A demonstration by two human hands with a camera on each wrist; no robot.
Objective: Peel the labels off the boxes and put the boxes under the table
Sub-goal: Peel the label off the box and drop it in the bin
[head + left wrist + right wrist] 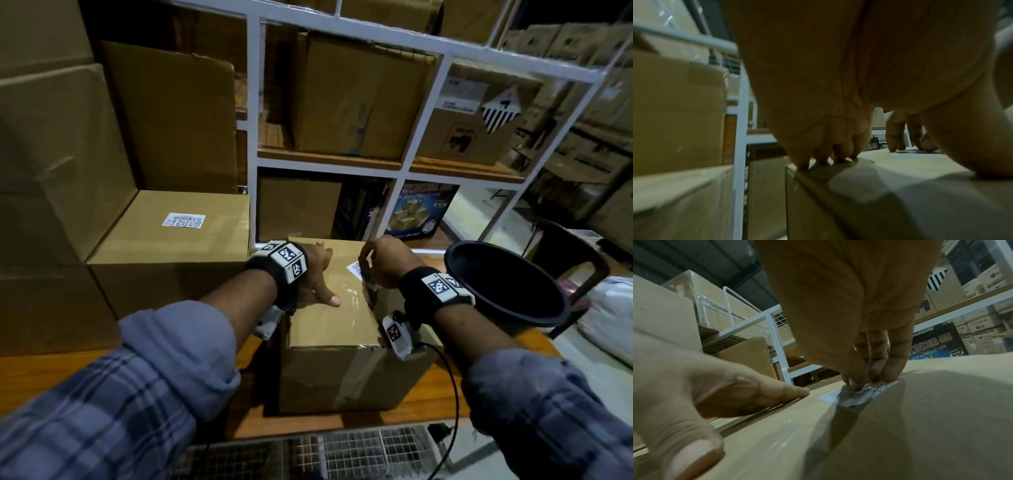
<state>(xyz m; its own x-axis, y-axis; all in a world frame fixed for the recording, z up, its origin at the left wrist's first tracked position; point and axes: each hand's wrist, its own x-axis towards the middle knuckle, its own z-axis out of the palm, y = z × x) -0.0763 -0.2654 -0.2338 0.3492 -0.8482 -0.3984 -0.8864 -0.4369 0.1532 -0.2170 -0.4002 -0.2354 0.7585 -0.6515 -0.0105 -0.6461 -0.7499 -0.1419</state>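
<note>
at centre of the head view, the box point(329, 329) is sitting on the table point(51, 373); the left hand point(313, 274) is pressing flat, fingers straight. lower centre of the right wrist view, the right hand point(859, 331) is picking at the label point(855, 393) with curled fingertips.

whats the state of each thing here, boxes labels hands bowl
front box: taped shut, on the table
its label: stuck on, far edge being picked at
left hand: flat, pressing the front box
right hand: fingertips on the label
left box: closed, label on
black bowl: upright
</note>
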